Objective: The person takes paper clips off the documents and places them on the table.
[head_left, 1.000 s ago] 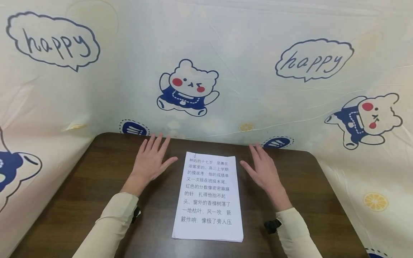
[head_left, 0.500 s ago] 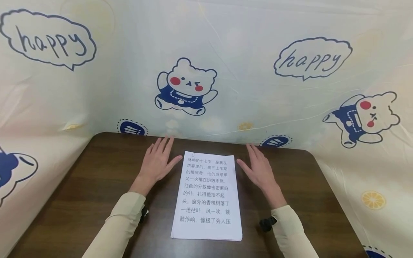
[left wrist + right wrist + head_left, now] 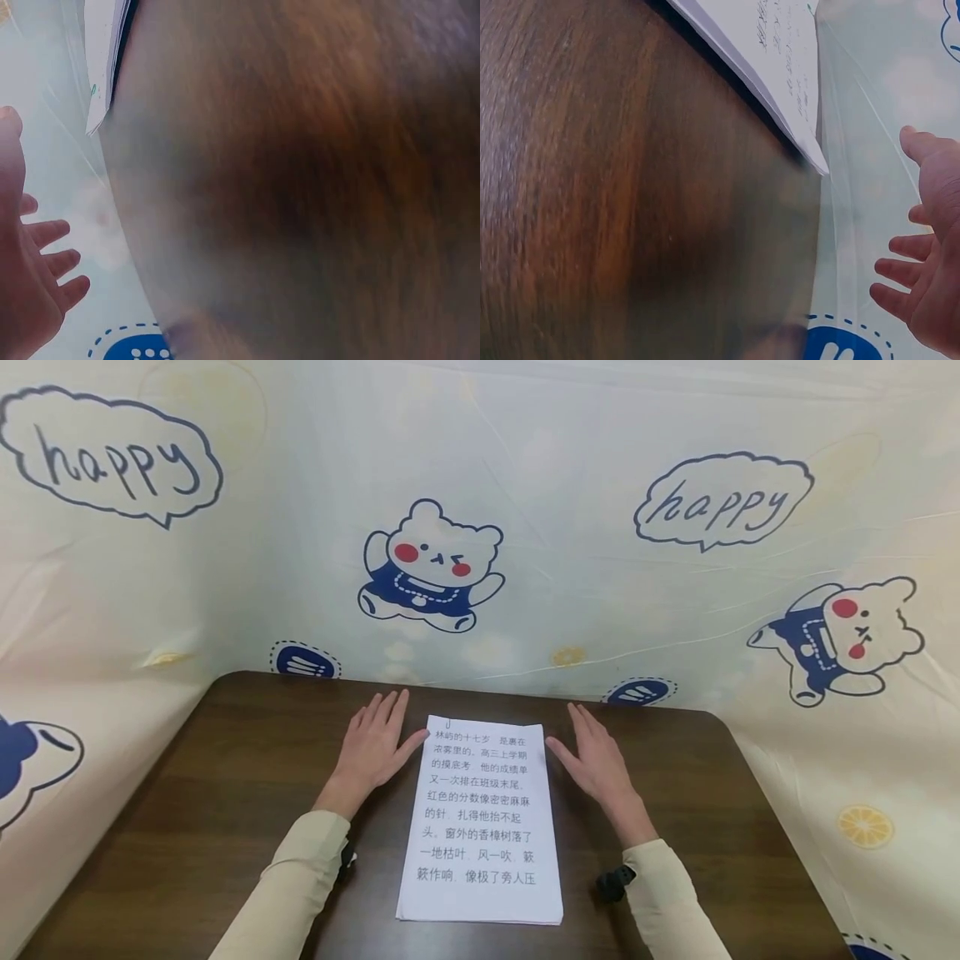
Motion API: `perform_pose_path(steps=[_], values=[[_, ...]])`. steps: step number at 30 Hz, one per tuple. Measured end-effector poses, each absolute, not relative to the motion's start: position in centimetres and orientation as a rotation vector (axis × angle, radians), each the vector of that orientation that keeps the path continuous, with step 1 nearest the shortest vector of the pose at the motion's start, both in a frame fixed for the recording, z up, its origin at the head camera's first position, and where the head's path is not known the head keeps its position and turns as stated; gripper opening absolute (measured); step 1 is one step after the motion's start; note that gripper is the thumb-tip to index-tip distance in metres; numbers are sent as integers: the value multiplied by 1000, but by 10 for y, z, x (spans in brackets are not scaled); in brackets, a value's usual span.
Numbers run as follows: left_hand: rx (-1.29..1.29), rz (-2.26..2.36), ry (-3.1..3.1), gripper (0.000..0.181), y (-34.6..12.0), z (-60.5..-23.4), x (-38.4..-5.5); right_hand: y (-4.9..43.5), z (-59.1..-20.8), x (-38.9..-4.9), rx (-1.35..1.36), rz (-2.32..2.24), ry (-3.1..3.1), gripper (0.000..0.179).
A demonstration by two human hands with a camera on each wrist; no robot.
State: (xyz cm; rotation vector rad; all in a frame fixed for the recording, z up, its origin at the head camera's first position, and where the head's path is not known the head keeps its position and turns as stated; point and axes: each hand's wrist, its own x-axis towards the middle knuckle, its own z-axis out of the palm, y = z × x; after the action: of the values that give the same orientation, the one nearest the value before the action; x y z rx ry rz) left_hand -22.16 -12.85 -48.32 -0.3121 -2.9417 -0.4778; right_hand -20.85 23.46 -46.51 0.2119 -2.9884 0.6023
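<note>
A stack of white printed sheets (image 3: 483, 818) lies on the dark wooden table, its lines of Chinese text facing up. A small paper clip (image 3: 448, 723) sits at its top left edge. My left hand (image 3: 372, 742) is beside the stack's upper left corner, fingers straight and thumb tip right at the paper's edge. On the other side, my right hand (image 3: 596, 756) stretches its fingers forward, the thumb close to the upper right edge. Neither hand grips anything. Both wrist views show the sheets' edge (image 3: 105, 67) and each hand's spread fingers, palms empty.
The brown table (image 3: 187, 810) extends to both sides of the stack. Behind it and along the sides hangs a pale cloth (image 3: 570, 527) printed with bears and "happy" bubbles, meeting the table's far edge. A dark wrist device (image 3: 617, 883) is on the right wrist.
Both hands have moved inward toward the paper stack, the left one moving farther to the right. The stack lies in the same place, and the head view has shifted slightly.
</note>
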Motion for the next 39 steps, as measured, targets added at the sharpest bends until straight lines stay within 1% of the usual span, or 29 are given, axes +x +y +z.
perform_pose_path(steps=[6,13,31,39], values=[[-278,-598,-2973,84,-121,-485,-225,229,-476,-217,166,725,-3003,82],[-288,-621,-3002,83,-113,-487,-230,224,-484,-224,114,783,-3033,82],[-274,-733,-2988,82,-101,-493,-236,214,-489,-230,62,948,-3015,80],[-239,-876,-2977,81,-97,-498,-240,209,-492,-234,-13,1056,-3000,78]])
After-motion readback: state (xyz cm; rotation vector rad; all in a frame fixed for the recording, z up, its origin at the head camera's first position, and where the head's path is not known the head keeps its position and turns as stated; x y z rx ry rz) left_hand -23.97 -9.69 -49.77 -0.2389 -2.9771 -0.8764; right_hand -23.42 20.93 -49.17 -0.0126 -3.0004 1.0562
